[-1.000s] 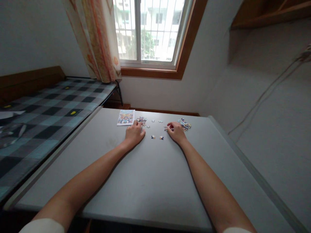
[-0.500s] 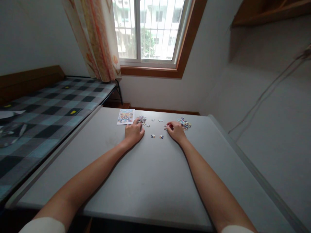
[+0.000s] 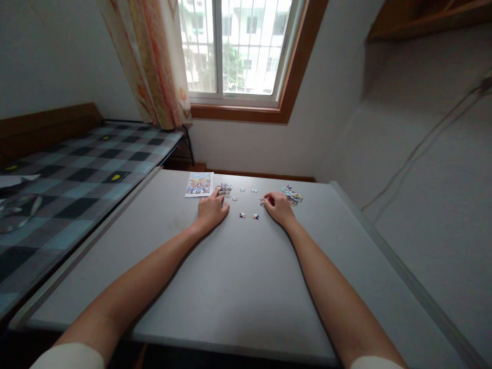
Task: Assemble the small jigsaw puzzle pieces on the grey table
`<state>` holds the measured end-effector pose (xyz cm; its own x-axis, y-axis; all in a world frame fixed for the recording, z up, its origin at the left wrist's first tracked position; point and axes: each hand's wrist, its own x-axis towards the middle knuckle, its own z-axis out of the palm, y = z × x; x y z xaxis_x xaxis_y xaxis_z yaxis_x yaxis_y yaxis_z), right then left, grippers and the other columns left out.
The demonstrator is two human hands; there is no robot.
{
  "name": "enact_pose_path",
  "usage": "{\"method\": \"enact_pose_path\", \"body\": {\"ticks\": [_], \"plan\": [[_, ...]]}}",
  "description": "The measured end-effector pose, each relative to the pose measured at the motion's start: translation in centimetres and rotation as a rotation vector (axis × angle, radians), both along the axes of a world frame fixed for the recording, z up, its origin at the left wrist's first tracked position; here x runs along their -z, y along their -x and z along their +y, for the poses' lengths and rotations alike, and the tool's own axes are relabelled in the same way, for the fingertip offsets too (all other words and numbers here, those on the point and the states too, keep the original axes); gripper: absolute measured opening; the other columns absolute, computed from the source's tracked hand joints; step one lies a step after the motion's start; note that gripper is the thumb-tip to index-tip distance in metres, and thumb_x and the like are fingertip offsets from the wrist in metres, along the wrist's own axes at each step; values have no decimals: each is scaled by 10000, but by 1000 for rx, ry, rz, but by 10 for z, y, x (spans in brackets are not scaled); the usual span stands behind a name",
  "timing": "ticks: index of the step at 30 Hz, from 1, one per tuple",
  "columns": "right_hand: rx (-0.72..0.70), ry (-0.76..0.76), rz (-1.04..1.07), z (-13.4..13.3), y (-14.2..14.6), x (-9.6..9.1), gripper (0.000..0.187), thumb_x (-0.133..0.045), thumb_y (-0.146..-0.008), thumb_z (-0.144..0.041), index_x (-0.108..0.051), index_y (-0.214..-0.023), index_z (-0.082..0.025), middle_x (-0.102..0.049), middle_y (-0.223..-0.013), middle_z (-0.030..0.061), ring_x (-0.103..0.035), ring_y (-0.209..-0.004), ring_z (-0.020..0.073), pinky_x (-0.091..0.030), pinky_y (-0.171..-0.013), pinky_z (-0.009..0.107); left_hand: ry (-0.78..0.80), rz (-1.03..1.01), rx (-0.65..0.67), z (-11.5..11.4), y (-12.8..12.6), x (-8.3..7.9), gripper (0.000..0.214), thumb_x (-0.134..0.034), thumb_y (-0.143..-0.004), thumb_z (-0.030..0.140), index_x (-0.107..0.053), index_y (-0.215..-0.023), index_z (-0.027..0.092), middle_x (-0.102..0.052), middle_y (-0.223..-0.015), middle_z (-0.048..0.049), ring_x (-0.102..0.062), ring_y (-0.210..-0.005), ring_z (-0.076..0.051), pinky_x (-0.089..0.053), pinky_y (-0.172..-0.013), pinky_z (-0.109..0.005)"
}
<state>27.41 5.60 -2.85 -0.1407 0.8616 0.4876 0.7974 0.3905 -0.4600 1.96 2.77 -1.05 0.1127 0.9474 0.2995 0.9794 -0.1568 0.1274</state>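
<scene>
My left hand rests on the table with its thumb spread and index finger stretched to the near edge of a small pile of jigsaw puzzle pieces. My right hand is curled, thumb and fingertips together at a puzzle piece on the tabletop; the fingers partly hide it. Beside that hand, on its right, lies a second pile of puzzle pieces. Between the hands several loose pieces lie apart, among them two dark-and-white pieces nearer to me. A printed colour picture lies left of the left pile.
The pale table has a raised strip along its left and right sides. A bed with a checked cover stands on the left, with a clear plastic item on it. Behind are a curtain and a barred window.
</scene>
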Motion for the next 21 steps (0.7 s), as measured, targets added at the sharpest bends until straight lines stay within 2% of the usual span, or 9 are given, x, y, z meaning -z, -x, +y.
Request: {"method": "enact_pose_path", "body": {"ticks": [21], "plan": [[0, 17, -18, 1, -1, 1, 154, -511, -822, -234, -652, -827, -175, -625, -759, 53, -560, -780, 204, -415, -804, 332, -1, -17, 8, -1, 0, -2, 347, -462, -905, 364, -666, -1122, 186, -525, -1409, -82, -628, -1065, -269, -478, -885, -374]]}}
